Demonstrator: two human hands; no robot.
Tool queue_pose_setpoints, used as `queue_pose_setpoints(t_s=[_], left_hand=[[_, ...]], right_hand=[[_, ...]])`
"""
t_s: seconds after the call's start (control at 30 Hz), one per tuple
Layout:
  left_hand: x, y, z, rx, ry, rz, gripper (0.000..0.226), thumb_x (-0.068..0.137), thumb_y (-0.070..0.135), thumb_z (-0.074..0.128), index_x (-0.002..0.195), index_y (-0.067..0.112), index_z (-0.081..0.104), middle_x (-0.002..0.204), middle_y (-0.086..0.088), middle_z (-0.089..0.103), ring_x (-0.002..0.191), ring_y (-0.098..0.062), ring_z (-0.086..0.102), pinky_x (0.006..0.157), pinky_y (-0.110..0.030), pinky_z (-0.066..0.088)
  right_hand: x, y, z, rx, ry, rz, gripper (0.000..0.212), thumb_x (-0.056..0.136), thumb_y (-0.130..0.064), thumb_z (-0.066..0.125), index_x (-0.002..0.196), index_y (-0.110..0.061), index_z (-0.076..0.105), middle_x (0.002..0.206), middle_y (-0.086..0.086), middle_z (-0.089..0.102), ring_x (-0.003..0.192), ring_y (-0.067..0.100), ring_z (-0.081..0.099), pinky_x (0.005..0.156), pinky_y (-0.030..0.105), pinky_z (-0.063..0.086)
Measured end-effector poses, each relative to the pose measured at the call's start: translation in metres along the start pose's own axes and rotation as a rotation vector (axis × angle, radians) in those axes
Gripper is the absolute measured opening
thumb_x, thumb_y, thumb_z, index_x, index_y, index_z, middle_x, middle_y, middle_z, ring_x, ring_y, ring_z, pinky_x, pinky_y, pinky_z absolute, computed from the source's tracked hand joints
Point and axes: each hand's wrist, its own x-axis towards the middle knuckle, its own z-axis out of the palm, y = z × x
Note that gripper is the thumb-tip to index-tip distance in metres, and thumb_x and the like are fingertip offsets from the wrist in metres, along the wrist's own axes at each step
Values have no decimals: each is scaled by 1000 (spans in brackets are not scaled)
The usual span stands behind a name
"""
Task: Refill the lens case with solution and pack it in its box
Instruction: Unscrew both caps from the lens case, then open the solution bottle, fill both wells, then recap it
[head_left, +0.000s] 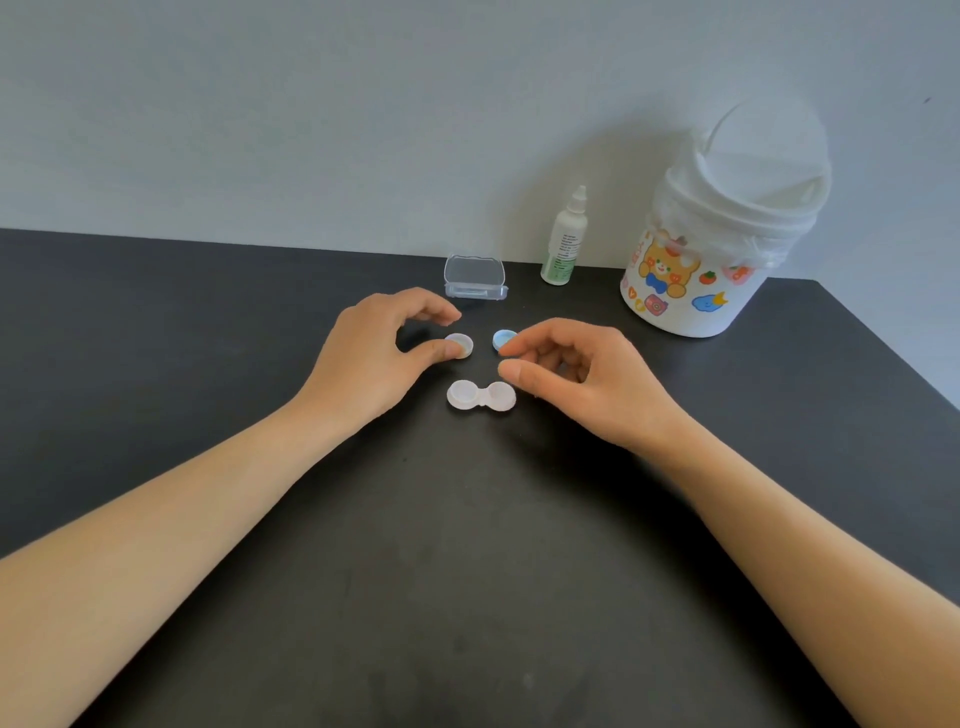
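Observation:
A translucent white lens case (481, 396) lies flat on the black table (467, 545), both wells uncovered. Two loose caps lie just beyond it: a pale cap (462, 346) on the left and a blue cap (502, 339) on the right. My left hand (379, 358) rests by the pale cap, thumb tip touching its edge, forefinger curled apart above it. My right hand (582, 374) hovers beside the case, a fingertip touching the blue cap, thumb just above the case's right well. A clear plastic box (474, 278) stands with its lid up near the wall. The solution bottle (563, 244) stands capped to its right.
A white bin (711, 270) with a swing lid and cartoon stickers stands at the back right, near the table's right edge. A pale wall runs along the back of the table.

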Motion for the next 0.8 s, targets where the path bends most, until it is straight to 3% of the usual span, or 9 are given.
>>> queue_pose_setpoints(t_s=[0.07, 0.13, 0.3, 0.43, 0.5, 0.63, 0.8], left_hand=[[-1, -1, 0, 29, 10, 5, 27, 84, 44, 75, 109, 35, 67, 106, 23, 68, 108, 3, 55, 96, -25, 45], [-2, -3, -1, 38, 20, 6, 28, 85, 46, 73, 109, 35, 65, 104, 23, 68, 109, -3, 56, 95, -34, 49], [-4, -3, -2, 0, 54, 25, 22, 91, 43, 64, 110, 30, 63, 98, 22, 66, 105, -5, 56, 93, -35, 49], [-4, -2, -2, -28, 61, 33, 21, 95, 41, 59, 111, 28, 63, 97, 20, 65, 103, -5, 56, 92, -32, 49], [-4, -3, -2, -29, 56, 37, 21, 95, 40, 58, 112, 28, 63, 98, 20, 65, 104, -4, 56, 92, -31, 49], [-3, -5, -2, -19, 48, 40, 22, 96, 40, 57, 112, 28, 62, 99, 20, 65, 104, -3, 56, 91, -31, 50], [-2, -5, 1, -22, 50, 37, 20, 97, 38, 56, 112, 27, 62, 100, 19, 65, 103, -2, 56, 90, -29, 50]], right_hand=[[6, -2, -7, 28, 81, 20, 16, 88, -38, 75, 101, -29, 76, 90, -9, 75, 81, 10, 69, 84, 37, 59], [17, -2, -13, 25, 191, 28, 14, 91, -33, 73, 103, -27, 75, 91, -10, 75, 85, 8, 70, 90, 40, 59], [50, 6, -21, -66, 442, 137, 38, 90, -36, 73, 122, -18, 61, 101, -7, 67, 87, 3, 62, 91, 32, 55], [79, 19, -19, -202, 484, 219, 65, 90, -35, 74, 141, -10, 41, 133, 7, 53, 123, 22, 53, 105, 39, 47], [92, 25, -16, -198, 505, 252, 71, 89, -34, 74, 144, -8, 37, 140, 12, 49, 130, 27, 48, 107, 38, 44], [112, 34, -7, -185, 530, 285, 70, 90, -34, 74, 143, -5, 39, 139, 13, 52, 129, 29, 52, 106, 40, 46], [123, 41, -1, -156, 580, 272, 52, 91, -36, 73, 127, -8, 50, 124, 10, 60, 113, 27, 59, 94, 40, 52]])
